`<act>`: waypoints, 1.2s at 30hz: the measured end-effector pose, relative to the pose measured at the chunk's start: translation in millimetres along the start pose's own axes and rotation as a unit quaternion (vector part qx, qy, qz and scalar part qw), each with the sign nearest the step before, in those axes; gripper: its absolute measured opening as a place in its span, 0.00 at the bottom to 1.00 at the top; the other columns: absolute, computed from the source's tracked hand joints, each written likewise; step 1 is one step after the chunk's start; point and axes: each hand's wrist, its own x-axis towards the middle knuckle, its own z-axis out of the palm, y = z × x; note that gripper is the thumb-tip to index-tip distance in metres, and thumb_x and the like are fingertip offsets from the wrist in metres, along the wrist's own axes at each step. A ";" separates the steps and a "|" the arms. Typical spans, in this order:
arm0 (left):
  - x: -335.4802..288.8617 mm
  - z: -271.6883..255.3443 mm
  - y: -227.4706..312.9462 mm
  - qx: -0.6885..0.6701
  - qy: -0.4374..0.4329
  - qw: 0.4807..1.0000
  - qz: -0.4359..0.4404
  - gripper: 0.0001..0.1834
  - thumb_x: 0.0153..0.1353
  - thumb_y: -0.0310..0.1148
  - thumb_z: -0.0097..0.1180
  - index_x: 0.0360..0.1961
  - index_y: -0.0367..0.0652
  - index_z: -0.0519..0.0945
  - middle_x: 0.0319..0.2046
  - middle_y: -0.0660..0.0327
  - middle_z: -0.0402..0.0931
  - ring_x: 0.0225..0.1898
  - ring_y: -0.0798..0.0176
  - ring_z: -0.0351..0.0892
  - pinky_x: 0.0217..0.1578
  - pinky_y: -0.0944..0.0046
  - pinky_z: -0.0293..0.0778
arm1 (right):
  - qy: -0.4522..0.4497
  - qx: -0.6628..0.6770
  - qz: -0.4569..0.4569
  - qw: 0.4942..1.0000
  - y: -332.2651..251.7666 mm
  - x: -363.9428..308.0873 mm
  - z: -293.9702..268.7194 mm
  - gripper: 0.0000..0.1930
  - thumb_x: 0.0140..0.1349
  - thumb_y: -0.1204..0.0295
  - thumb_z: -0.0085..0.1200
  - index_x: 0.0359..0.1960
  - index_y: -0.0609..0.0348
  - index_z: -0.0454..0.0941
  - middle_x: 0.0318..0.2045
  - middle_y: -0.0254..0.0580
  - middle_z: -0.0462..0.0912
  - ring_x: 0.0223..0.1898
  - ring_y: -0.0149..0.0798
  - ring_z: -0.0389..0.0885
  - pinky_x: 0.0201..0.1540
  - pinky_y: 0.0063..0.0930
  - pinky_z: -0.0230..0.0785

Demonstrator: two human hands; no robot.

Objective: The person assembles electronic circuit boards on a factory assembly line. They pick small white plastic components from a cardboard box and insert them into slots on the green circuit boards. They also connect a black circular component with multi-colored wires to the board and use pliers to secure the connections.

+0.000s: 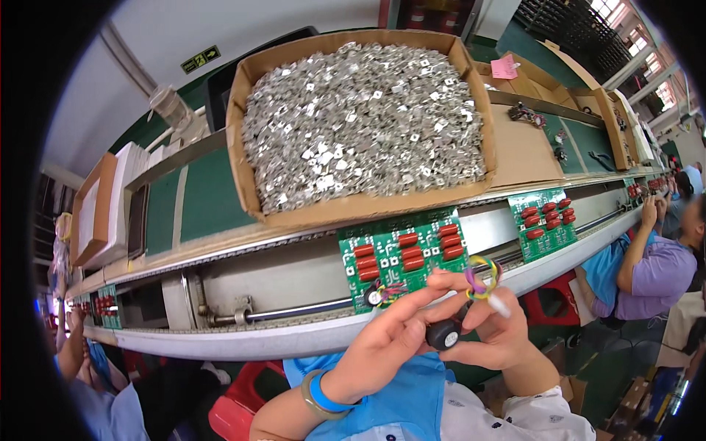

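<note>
My left hand (388, 334) and my right hand (496, 334) meet in front of the conveyor, both with fingers closed about a small black round part (443, 336) with a white label on its end. Twisted yellow, green and purple wires (484, 270) loop up by the right fingers, a white tip (500, 306) hanging beside them. Just beyond my hands lies a green circuit board (390, 244) with rows of red-brown components. A similar black part (373, 296) with coloured wires rests at its near left corner. My fingers hide some of the held part.
A cardboard box (243, 173) heaped with small shiny metal pieces stands across the line. Another circuit board (543, 224) sits farther right on the conveyor rails (287, 314). Co-workers sit at both sides; a red stool (239, 404) is at lower left.
</note>
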 end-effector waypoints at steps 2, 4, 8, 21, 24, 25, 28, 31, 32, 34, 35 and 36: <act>-6.4 -9.8 -0.6 -0.005 -0.019 0.999 -0.026 0.35 0.76 0.48 0.50 0.73 0.35 0.61 0.62 0.45 0.74 0.56 0.56 0.81 0.56 0.57 0.78 | -0.021 -0.043 0.019 0.999 2.0 -3.9 6.5 0.22 0.48 0.77 0.77 0.43 0.59 0.79 0.65 0.66 0.71 0.69 0.54 0.69 0.66 0.49 0.61; -16.6 -19.0 3.7 -0.014 -0.046 0.998 -0.046 0.35 0.76 0.48 0.50 0.74 0.35 0.61 0.62 0.44 0.73 0.56 0.57 0.80 0.55 0.58 0.78 | -0.041 -0.065 0.024 0.997 0.9 -0.8 -0.1 0.20 0.46 0.74 0.79 0.37 0.58 0.79 0.62 0.64 0.75 0.68 0.53 0.70 0.66 0.50 0.62; -23.7 -30.4 -4.2 0.000 -0.088 0.995 -0.046 0.27 0.79 0.37 0.44 0.75 0.38 0.61 0.62 0.51 0.75 0.58 0.64 0.79 0.55 0.63 0.78 | 0.100 0.100 0.016 0.990 14.7 -4.5 13.4 0.33 0.57 0.86 0.64 0.63 0.60 0.61 0.46 0.49 0.82 0.49 0.41 0.84 0.52 0.35 0.77; -29.4 -32.2 -25.1 -0.120 -0.055 0.990 0.038 0.32 0.69 0.16 0.53 0.73 0.35 0.62 0.64 0.58 0.71 0.62 0.64 0.74 0.62 0.61 0.73 | 0.011 -0.317 -0.137 0.938 -11.3 -0.9 39.1 0.21 0.48 0.86 0.64 0.45 0.58 0.81 0.42 0.46 0.82 0.39 0.45 0.83 0.38 0.33 0.78; -29.3 -31.8 -28.3 -0.105 -0.034 0.993 0.034 0.32 0.69 0.20 0.55 0.73 0.34 0.62 0.62 0.54 0.72 0.63 0.61 0.74 0.63 0.59 0.72 | 0.002 -0.428 -0.125 0.895 -21.6 -7.4 45.0 0.21 0.43 0.78 0.76 0.42 0.58 0.85 0.43 0.43 0.83 0.39 0.46 0.84 0.39 0.34 0.80; -29.7 -32.0 -28.8 -0.094 -0.028 0.995 0.032 0.32 0.69 0.22 0.56 0.72 0.33 0.62 0.61 0.52 0.73 0.63 0.60 0.74 0.64 0.58 0.72 | 0.005 -0.454 -0.120 0.883 -21.6 -12.0 45.0 0.21 0.43 0.75 0.77 0.41 0.58 0.85 0.43 0.43 0.83 0.39 0.46 0.85 0.39 0.34 0.80; -30.5 -27.3 -27.1 -0.069 -0.015 0.997 -0.011 0.32 0.68 0.19 0.56 0.72 0.34 0.63 0.59 0.54 0.73 0.63 0.61 0.74 0.64 0.60 0.73 | 0.014 -0.509 -0.105 0.854 -21.3 -23.4 44.9 0.23 0.41 0.67 0.78 0.42 0.58 0.86 0.42 0.43 0.84 0.40 0.45 0.85 0.39 0.33 0.81; -29.6 -24.2 -29.8 -0.091 -0.017 0.996 -0.014 0.32 0.66 0.15 0.56 0.71 0.34 0.64 0.58 0.56 0.73 0.63 0.61 0.74 0.63 0.62 0.73 | 0.018 -0.488 -0.059 0.871 -26.0 -30.7 42.0 0.22 0.42 0.70 0.78 0.41 0.59 0.87 0.43 0.46 0.85 0.40 0.45 0.85 0.39 0.32 0.81; -28.3 -24.1 -31.6 -0.096 -0.026 0.995 0.000 0.31 0.67 0.16 0.56 0.70 0.35 0.65 0.57 0.57 0.73 0.62 0.63 0.74 0.62 0.63 0.74 | 0.036 -0.479 -0.055 0.875 -23.8 -32.8 42.1 0.22 0.42 0.70 0.78 0.42 0.59 0.87 0.44 0.47 0.85 0.41 0.46 0.86 0.40 0.32 0.81; -24.4 -23.6 -36.3 -0.109 -0.043 0.993 0.028 0.28 0.67 0.16 0.56 0.68 0.37 0.66 0.56 0.60 0.73 0.60 0.67 0.75 0.59 0.65 0.76 | 0.070 -0.464 -0.046 0.882 -18.3 -37.5 41.6 0.23 0.42 0.70 0.78 0.43 0.60 0.87 0.46 0.50 0.85 0.41 0.46 0.86 0.40 0.32 0.81; -23.7 -22.8 -37.0 -0.109 -0.033 0.993 0.026 0.28 0.67 0.16 0.56 0.67 0.37 0.67 0.56 0.60 0.73 0.60 0.67 0.75 0.59 0.65 0.76 | 0.040 -0.478 -0.053 0.876 -20.3 -35.4 39.9 0.23 0.42 0.70 0.77 0.43 0.60 0.87 0.47 0.52 0.85 0.41 0.46 0.86 0.40 0.32 0.81; -23.0 -21.3 -36.3 -0.109 -0.023 0.994 0.023 0.27 0.67 0.16 0.57 0.66 0.37 0.67 0.56 0.59 0.72 0.60 0.67 0.75 0.59 0.64 0.77 | 0.011 -0.491 -0.062 0.869 -23.5 -30.0 37.4 0.23 0.42 0.70 0.77 0.44 0.60 0.87 0.48 0.53 0.85 0.41 0.47 0.86 0.39 0.32 0.81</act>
